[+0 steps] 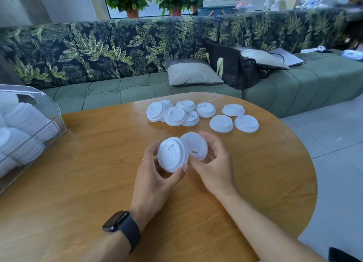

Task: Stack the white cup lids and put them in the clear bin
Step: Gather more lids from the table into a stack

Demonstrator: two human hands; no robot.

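Note:
Above the middle of the wooden table [78, 193], my left hand [153, 175] grips a small stack of white cup lids [171, 154], its top facing me. My right hand [212, 163] holds another white lid [194, 143] just right of that stack, the two touching at their edges. Several loose white lids [174, 116] lie overlapping at the far side of the table, with more single lids [246, 123] to their right. The clear bin [49, 124] stands at the table's left edge and holds stacked white lids [23, 122].
A green sofa [137, 88] with a leaf-print back runs behind the table, carrying grey cushions [192, 73], a black bag [231, 67] and a laptop [286, 57]. Grey tiled floor [337, 143] lies to the right. A dark watch [123, 228] sits on my left wrist.

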